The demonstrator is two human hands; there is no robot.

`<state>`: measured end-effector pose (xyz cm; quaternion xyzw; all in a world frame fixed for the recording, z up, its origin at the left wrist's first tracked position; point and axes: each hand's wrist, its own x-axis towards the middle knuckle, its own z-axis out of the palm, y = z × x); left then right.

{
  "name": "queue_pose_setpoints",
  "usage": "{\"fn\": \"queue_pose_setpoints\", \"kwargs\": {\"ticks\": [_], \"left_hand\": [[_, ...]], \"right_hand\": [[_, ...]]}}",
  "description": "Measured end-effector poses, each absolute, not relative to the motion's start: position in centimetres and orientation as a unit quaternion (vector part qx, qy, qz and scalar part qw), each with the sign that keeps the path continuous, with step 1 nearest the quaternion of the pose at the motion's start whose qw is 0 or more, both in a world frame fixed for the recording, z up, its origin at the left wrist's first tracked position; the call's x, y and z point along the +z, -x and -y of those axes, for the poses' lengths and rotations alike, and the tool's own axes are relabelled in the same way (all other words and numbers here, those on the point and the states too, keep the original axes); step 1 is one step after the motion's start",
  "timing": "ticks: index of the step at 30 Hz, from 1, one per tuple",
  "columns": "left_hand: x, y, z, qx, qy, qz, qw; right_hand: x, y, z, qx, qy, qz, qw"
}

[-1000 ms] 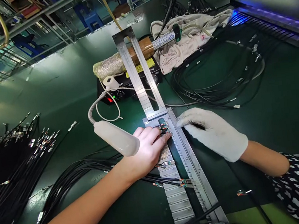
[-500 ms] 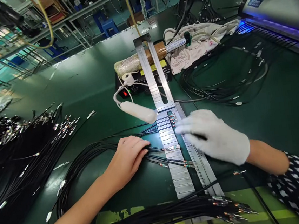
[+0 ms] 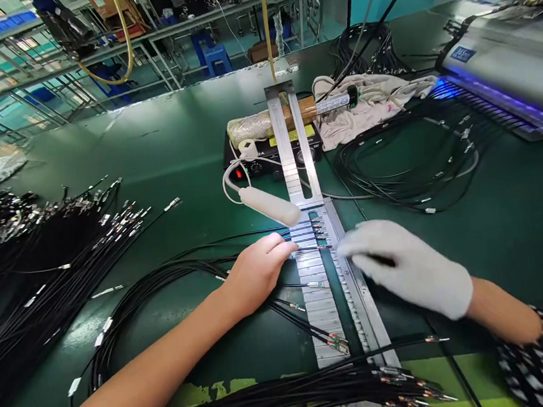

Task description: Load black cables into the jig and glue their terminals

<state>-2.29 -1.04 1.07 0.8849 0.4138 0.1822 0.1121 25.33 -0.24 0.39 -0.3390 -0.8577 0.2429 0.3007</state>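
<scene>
My left hand, bare, is closed in a pinch at the left edge of a slotted metal fixture. It grips a black cable, whose stripped end lies across the fixture's slot. Just above, several cable ends lie side by side in the fixture. My right hand, in a white glove, hovers at the fixture's right rail, fingers stretched and thumb apart. Its fingertips are slightly blurred, with nothing visible between them. Below, loose cable ends rest across the fixture.
A white lamp hangs over the fixture, by a black control box. A cable bundle crosses in front; a large cable pile lies left. Coiled cables, a cloth and a lit machine stand right.
My left hand has moved up and right from resting on the cables and now pinches one laid across the fixture. My right hand stays beside the right rail. The camera view has shifted slightly.
</scene>
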Motion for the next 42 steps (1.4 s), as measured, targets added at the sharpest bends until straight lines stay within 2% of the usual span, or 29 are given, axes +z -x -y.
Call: {"fn": "queue_pose_setpoints", "kwargs": {"ticks": [5,15,20,23,26,35,37,42], "left_hand": [[0.6,2.3,-0.6,0.156,-0.904,-0.38,0.118],[0.8,2.4,-1.3,0.157,-0.902,-0.361,0.177],[0.2,2.2,-1.2,0.177,-0.887,-0.372,0.209],[-0.6,2.7,-0.1,0.167,-0.897,-0.391,0.124],[-0.9,3.0,0.7,0.164,-0.897,-0.409,0.025],[0.5,-1.1,-2.5,0.136,-0.944,-0.299,-0.037],[1.0,-0.5,-1.9,0.143,-0.935,-0.325,-0.004],[2.0,1.2,2.0,0.154,-0.887,-0.375,0.222]], "right_hand": [[-1.7,-26.5,-2.7,0.23,0.431,0.813,0.318],[-1.3,-26.4,-2.8,0.244,0.43,0.814,0.306],[-1.3,-26.0,-2.4,0.185,0.408,0.839,0.307],[-1.2,-25.9,-2.3,0.152,0.408,0.853,0.289],[-1.6,-26.0,-2.6,0.173,0.413,0.849,0.281],[-2.4,-26.5,-2.0,0.166,0.406,0.847,0.301],[-2.4,-26.7,-1.4,0.165,0.405,0.845,0.309],[-2.2,-26.5,-0.5,0.176,0.403,0.838,0.324]]}}
